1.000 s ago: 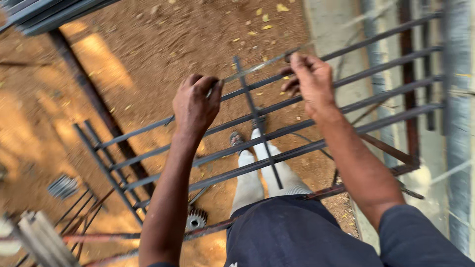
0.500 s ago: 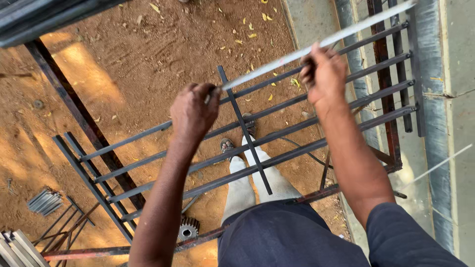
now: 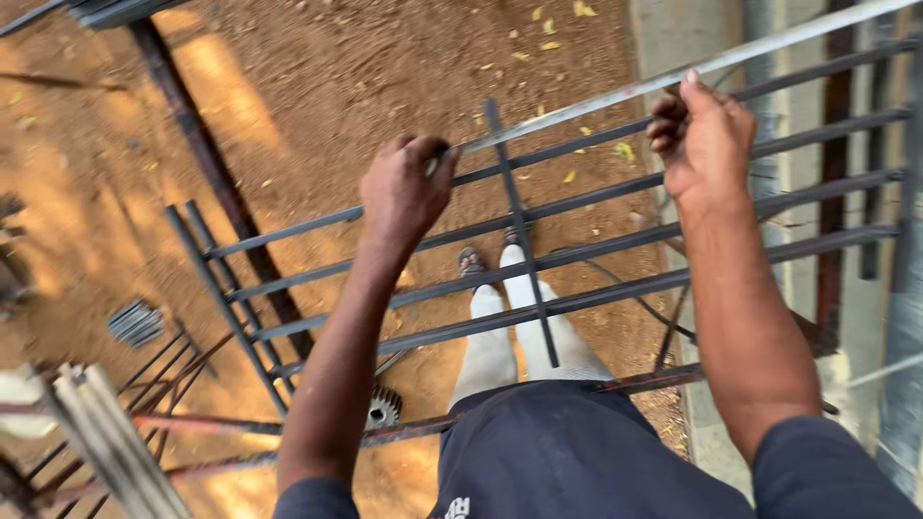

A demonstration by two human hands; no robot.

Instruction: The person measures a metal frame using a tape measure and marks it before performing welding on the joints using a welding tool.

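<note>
A long light-grey metal bar [image 3: 577,106] runs from left of centre up to the top right. My left hand [image 3: 404,187] is closed around its lower end and my right hand [image 3: 702,135] grips it further up. Under the bar lies a dark metal grille frame [image 3: 596,240] of several parallel bars with one cross bar [image 3: 519,231], resting above the reddish dirt ground. My legs in light trousers and sandalled feet [image 3: 500,288] show through the grille.
A toothed gear wheel [image 3: 383,408] lies on the dirt below the frame. A bundle of short grey rods [image 3: 135,322] sits at left, pale bars [image 3: 106,437] at bottom left, a rusty red bar [image 3: 288,437] along the bottom. A concrete strip [image 3: 692,38] borders the right.
Both hands have lifted the light bar up off the grille and it now stands higher across the frame. The view has shifted slightly toward the left.
</note>
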